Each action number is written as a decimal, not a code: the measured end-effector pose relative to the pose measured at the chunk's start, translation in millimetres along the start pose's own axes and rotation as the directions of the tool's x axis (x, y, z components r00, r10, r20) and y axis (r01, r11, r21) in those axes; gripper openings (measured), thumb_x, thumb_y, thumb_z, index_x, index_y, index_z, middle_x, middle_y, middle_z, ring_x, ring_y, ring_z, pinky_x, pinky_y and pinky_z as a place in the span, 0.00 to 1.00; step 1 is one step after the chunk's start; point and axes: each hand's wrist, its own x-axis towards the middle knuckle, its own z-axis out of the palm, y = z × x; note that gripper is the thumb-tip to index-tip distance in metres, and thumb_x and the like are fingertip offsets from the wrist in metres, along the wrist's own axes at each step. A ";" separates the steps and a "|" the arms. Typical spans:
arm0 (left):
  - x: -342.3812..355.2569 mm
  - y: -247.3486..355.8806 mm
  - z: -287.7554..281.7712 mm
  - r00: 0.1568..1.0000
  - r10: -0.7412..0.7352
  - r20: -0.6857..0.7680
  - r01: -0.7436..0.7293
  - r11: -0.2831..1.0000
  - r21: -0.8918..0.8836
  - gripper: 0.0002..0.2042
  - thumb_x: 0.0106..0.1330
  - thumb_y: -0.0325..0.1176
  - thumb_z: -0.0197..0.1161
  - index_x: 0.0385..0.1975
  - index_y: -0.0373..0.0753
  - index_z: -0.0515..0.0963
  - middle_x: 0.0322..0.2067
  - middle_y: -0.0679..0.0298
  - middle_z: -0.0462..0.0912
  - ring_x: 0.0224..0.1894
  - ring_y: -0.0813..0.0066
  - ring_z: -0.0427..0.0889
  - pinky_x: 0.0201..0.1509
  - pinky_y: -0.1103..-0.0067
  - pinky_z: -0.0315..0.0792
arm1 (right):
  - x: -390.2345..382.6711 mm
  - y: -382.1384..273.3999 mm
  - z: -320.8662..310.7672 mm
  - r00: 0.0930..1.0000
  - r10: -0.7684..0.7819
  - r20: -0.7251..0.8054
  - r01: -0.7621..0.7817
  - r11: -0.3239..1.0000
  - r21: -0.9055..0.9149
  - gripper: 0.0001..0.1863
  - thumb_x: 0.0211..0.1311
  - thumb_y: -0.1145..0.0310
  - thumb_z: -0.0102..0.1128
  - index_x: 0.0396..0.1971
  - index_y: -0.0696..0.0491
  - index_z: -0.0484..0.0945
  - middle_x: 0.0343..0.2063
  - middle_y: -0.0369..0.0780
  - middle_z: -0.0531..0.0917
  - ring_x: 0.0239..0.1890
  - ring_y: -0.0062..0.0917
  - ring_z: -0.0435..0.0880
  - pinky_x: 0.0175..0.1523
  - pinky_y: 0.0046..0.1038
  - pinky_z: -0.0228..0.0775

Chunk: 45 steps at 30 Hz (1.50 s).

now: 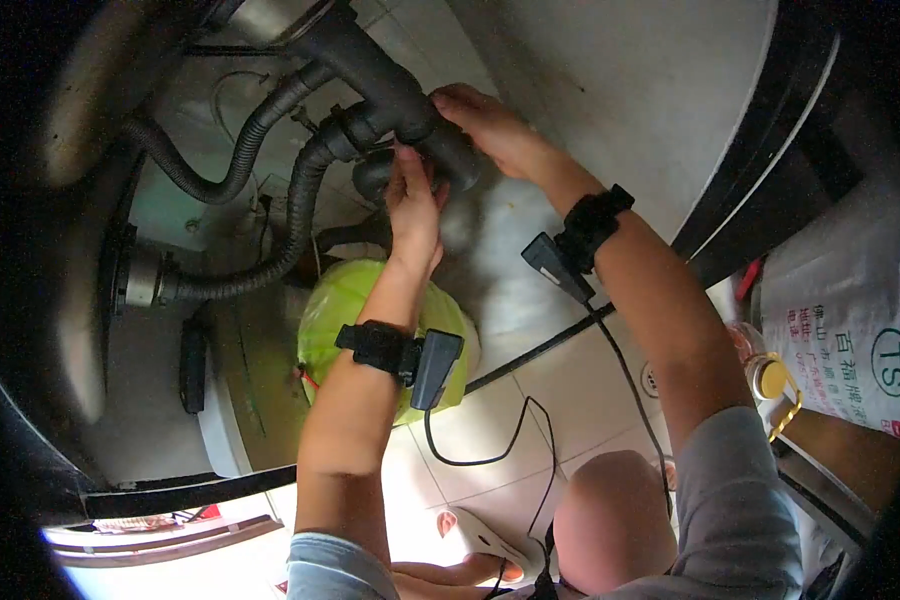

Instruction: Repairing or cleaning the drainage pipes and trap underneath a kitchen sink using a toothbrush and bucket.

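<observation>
I look up into the space under a sink. A dark grey plastic drain trap (390,100) hangs from the basin above. My left hand (413,205) grips the round lower part of the trap (370,175) from below. My right hand (490,125) wraps around the trap's right side, fingers over the pipe. Two corrugated grey hoses (300,210) join the trap from the left. Both wrists wear black straps with small black devices and cables.
A bucket lined with a yellow-green bag (340,310) stands below the trap. A cabinet wall (620,90) is on the right, tiled floor (500,420) below. A white printed sack (850,330) and a yellow-capped bottle (770,375) lie at right. My knee (610,515) is bent low.
</observation>
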 end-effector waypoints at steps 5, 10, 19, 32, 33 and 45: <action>11.8 -8.6 -5.4 0.999 0.040 -0.004 -0.040 0.998 -0.055 0.23 0.62 0.51 0.42 0.50 0.42 0.62 0.43 0.68 0.68 0.45 0.81 0.65 0.45 0.82 0.60 | 0.0 12.8 8.1 0.993 -0.108 -0.047 0.107 0.994 -0.008 0.16 0.57 0.58 0.49 0.38 0.55 0.68 0.34 0.36 0.73 0.38 0.17 0.68 0.42 0.21 0.60; 27.1 -1.7 -9.1 0.999 -0.046 0.017 0.048 0.991 -0.124 0.17 0.62 0.50 0.42 0.38 0.44 0.68 0.31 0.72 0.70 0.33 0.82 0.67 0.36 0.82 0.63 | -10.0 21.6 13.9 0.913 -0.339 -0.225 0.242 0.897 -0.370 0.16 0.54 0.65 0.54 0.37 0.60 0.66 0.32 0.39 0.75 0.31 0.17 0.72 0.34 0.19 0.64; 79.7 -16.3 -34.7 0.960 -0.280 -0.002 0.269 0.922 -0.278 0.17 0.59 0.53 0.46 0.30 0.45 0.69 0.27 0.73 0.70 0.27 0.82 0.68 0.30 0.79 0.65 | -23.7 18.2 31.7 0.734 -0.627 -0.262 0.324 0.662 -0.676 0.18 0.44 0.68 0.62 0.33 0.60 0.67 0.28 0.43 0.76 0.28 0.27 0.76 0.31 0.24 0.66; 10.5 14.6 26.3 0.951 0.307 0.037 -0.307 0.952 -0.017 0.17 0.51 0.32 0.58 0.40 0.37 0.65 0.31 0.66 0.72 0.32 0.78 0.70 0.38 0.81 0.65 | -28.4 30.3 13.5 0.696 -0.700 -0.159 0.519 0.644 -0.562 0.15 0.41 0.77 0.57 0.34 0.58 0.69 0.36 0.41 0.74 0.38 0.28 0.75 0.41 0.24 0.66; 10.7 15.5 31.0 0.932 0.362 -0.013 -0.360 0.929 0.089 0.19 0.48 0.31 0.60 0.40 0.35 0.65 0.32 0.65 0.73 0.33 0.77 0.71 0.38 0.79 0.66 | -29.5 33.9 9.2 0.813 -0.551 -0.190 0.469 0.812 -0.348 0.19 0.41 0.78 0.56 0.38 0.58 0.68 0.37 0.41 0.74 0.41 0.27 0.73 0.44 0.24 0.65; 22.8 17.9 24.7 0.956 0.244 -0.162 -0.216 0.961 0.172 0.16 0.42 0.25 0.61 0.34 0.33 0.70 0.32 0.63 0.73 0.34 0.71 0.73 0.38 0.77 0.67 | 1.0 64.6 -3.5 0.983 -0.180 0.040 0.172 0.810 -0.561 0.27 0.39 0.67 0.60 0.45 0.55 0.66 0.42 0.48 0.73 0.42 0.40 0.73 0.45 0.33 0.65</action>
